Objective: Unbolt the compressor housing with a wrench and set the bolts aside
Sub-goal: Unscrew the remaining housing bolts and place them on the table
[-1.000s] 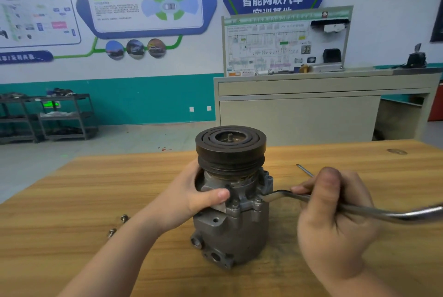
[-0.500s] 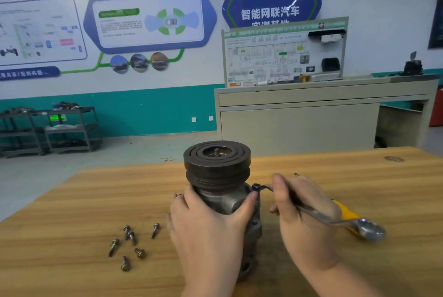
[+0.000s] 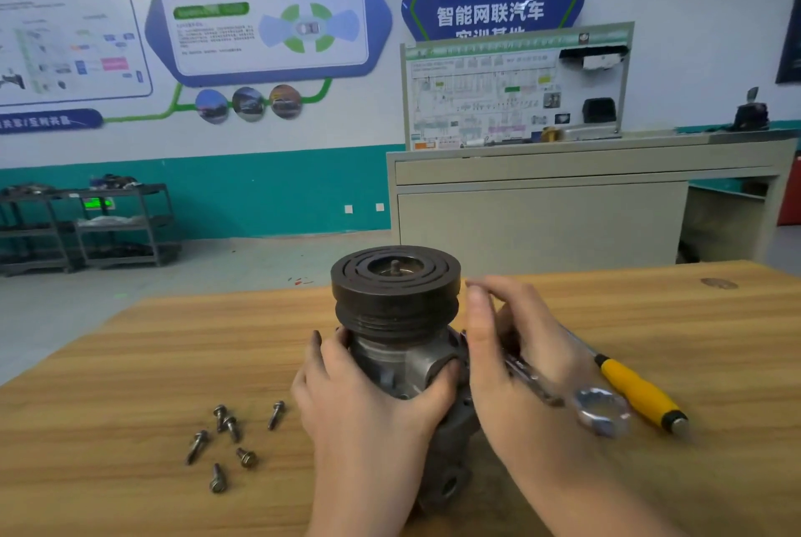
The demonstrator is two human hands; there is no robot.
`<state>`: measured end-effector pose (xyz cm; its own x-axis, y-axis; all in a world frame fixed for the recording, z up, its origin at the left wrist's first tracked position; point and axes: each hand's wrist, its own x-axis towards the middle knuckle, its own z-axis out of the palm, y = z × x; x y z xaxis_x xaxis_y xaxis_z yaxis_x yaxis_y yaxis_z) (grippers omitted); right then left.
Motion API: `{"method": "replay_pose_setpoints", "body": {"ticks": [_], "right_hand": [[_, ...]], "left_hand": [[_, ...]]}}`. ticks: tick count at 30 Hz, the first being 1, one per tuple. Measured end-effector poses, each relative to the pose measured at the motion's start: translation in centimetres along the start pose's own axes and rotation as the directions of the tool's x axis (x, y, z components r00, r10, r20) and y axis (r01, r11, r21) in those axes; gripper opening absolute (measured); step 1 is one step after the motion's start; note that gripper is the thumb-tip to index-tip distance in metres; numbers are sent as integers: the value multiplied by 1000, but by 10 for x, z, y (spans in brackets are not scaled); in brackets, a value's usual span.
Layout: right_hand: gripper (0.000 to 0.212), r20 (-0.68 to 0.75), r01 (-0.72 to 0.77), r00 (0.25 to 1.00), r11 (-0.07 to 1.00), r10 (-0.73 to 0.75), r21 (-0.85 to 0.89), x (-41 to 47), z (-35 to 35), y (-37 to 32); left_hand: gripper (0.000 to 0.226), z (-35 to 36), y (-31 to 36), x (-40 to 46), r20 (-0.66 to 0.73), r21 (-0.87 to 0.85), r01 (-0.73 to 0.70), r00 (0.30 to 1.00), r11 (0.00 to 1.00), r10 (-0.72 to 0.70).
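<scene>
Gripping the compressor (image 3: 403,358) upright, the left hand (image 3: 368,398) steadies it; the right hand (image 3: 516,363) holds the wrench (image 3: 563,393) beside it, six bolts (image 3: 229,441) lying left.

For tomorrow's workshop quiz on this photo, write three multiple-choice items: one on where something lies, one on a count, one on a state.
1. Where do the loose bolts lie on the table?
A. left of the compressor
B. right of it
C. on its pulley

2. How many loose bolts show?
A. two
B. six
C. ten

3. What is the left hand doing?
A. resting flat on the table
B. gripping the compressor body
C. holding the yellow-handled screwdriver

Key: 1 A, they sit beside the left forearm; 2 B, six heads can be counted; 3 B, its fingers wrap the housing while the right hand holds the wrench.
</scene>
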<state>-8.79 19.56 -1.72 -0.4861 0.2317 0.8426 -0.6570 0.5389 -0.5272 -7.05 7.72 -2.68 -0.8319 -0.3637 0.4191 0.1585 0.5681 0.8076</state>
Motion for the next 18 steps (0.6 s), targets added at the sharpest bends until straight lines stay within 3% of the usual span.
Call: {"method": "replay_pose_setpoints", "body": {"ticks": [2, 7, 10, 12, 15, 18], "right_hand": [[17, -165, 66, 985, 995, -54, 69, -7, 1, -3], [18, -183, 101, 981, 978, -67, 182, -11, 7, -1], [17, -263, 83, 965, 941, 7, 329, -12, 6, 0], [22, -297, 13, 943, 872, 152, 489, -9, -1, 5], [28, -187, -173, 891, 689, 415, 704, 2, -13, 22], [33, 72, -423, 782, 443, 619, 790, 17, -19, 40]], "left_hand": [[105, -1, 0, 0, 3, -2, -11, 1000, 1000, 11], [81, -5, -3, 7, 21, -46, -101, 995, 994, 102], [71, -9, -10, 16, 125, -77, -144, 980, 987, 153], [69, -14, -16, 28, 246, -137, -160, 950, 978, 190], [77, -25, -22, 52, 478, -234, -153, 841, 960, 251], [85, -31, -25, 67, 617, -341, -96, 727, 935, 300]]}}
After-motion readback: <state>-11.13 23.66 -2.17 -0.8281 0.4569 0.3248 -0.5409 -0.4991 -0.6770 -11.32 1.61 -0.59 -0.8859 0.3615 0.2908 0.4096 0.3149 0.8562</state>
